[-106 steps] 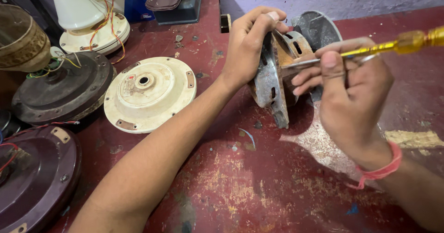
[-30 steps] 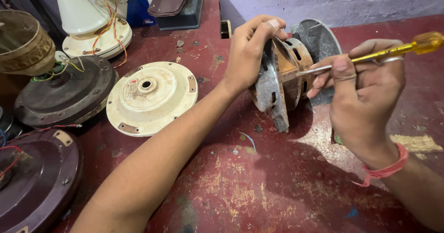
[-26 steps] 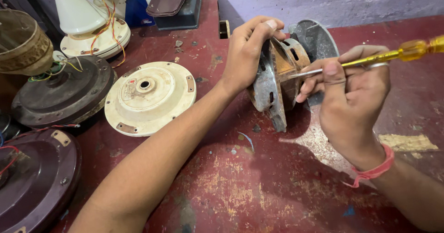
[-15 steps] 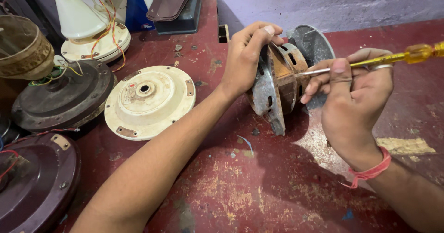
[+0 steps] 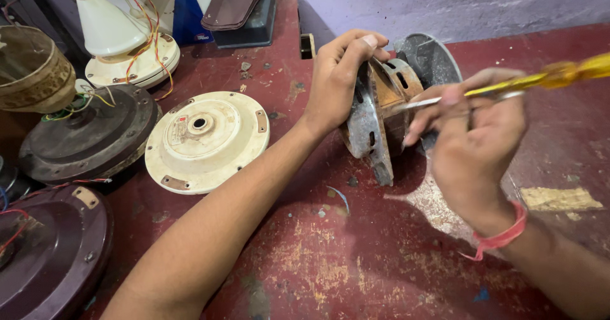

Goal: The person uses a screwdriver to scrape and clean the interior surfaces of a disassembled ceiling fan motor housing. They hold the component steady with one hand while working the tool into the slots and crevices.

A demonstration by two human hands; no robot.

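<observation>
A rusty grey fan motor housing (image 5: 381,113) stands on its edge on the worn red table (image 5: 356,256). My left hand (image 5: 337,79) grips its top rim from the left and holds it upright. My right hand (image 5: 473,139) holds a screwdriver with a clear yellow handle (image 5: 559,75). The metal shaft points left, its tip touching the housing near the rim. A red thread band circles my right wrist.
A cream round fan cover (image 5: 206,139) lies flat left of the housing. Dark fan motors (image 5: 89,136) and a maroon one (image 5: 44,253) crowd the left edge. A white fan base with wires (image 5: 127,47) and a dark stack (image 5: 244,12) sit at the back.
My right hand and the screwdriver have shifted slightly, the tip staying at the housing. My left hand keeps its grip on the rim.
</observation>
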